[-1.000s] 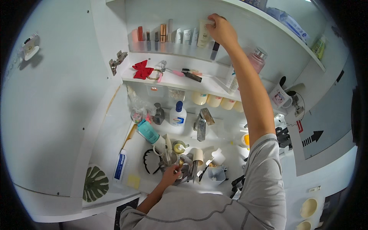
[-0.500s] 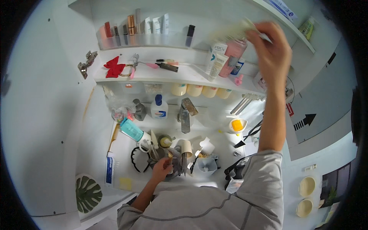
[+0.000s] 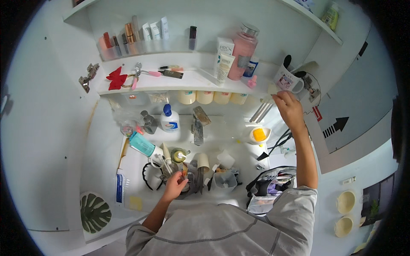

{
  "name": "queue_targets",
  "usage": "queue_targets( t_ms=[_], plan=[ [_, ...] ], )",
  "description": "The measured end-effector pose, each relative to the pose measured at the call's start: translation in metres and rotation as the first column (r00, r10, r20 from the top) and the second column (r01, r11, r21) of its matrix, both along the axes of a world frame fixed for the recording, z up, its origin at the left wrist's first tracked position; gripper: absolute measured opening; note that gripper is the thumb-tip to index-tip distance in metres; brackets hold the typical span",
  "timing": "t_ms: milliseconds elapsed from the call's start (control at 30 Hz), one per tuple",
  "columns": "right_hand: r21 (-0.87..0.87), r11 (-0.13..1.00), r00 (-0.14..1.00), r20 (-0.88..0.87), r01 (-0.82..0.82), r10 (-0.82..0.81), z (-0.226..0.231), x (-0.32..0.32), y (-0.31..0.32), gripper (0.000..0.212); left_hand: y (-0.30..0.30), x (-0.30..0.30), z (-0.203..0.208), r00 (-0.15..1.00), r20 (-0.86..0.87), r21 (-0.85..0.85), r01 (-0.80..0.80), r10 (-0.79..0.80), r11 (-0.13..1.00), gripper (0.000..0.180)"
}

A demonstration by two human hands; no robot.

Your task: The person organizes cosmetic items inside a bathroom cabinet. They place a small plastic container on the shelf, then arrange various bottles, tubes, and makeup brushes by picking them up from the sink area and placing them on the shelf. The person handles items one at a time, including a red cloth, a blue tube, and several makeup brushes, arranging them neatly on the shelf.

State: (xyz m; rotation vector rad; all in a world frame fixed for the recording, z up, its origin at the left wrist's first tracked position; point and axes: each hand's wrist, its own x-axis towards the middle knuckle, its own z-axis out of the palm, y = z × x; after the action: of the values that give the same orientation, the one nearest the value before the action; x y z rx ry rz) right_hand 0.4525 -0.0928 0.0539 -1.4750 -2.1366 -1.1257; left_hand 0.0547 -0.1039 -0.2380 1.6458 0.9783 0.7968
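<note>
My right hand (image 3: 289,106) is raised at the right end of the lower shelf, its fingers pinched together. By the fingertips is a small pale yellowish piece (image 3: 272,88), too indistinct to name. A white mug (image 3: 287,80) holding dark-headed tools stands just behind this hand. Lower down, my left hand (image 3: 175,186) has its fingers closed among the clutter on the counter; what they hold is hidden. Around it are a grey bag-like heap (image 3: 194,181), a cream cylindrical cup (image 3: 203,162), a yellow-green pump bottle (image 3: 178,155) and a black headband (image 3: 147,176).
On the shelf stand a large pink bottle (image 3: 244,55), a cream tube (image 3: 225,67) and a red bow (image 3: 116,79). A tap (image 3: 198,128) and a white lotion bottle (image 3: 170,120) are below. An open pouch (image 3: 269,190) lies right of a clear bin (image 3: 224,181).
My right hand has come down from above the pink bottle to the shelf's right end, beside the mug. The left hand stays by the clutter. The view has shifted slightly.
</note>
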Motion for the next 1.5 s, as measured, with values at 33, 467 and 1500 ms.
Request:
queue_targets(
  t_ms=[33,467,1500],
  plan=[
    [-0.025,1.0,1.0,0.021,-0.007,0.008,-0.005,0.003,0.001,0.021,0.0,-0.001,0.002,1.0,-0.025,0.007,0.002,-0.002,1.0,0.021],
    [-0.084,0.996,0.98,-0.198,-0.04,0.022,-0.001,0.008,0.015,0.029,-0.007,-0.001,0.006,0.999,-0.043,-0.006,-0.023,0.023,1.0,0.025],
    [-0.294,0.947,0.881,0.403,-0.132,0.248,0.011,-0.169,0.148,0.014,0.041,-0.037,0.094,0.821,0.548,-0.223,-0.044,0.163,0.974,0.032]
  ],
)
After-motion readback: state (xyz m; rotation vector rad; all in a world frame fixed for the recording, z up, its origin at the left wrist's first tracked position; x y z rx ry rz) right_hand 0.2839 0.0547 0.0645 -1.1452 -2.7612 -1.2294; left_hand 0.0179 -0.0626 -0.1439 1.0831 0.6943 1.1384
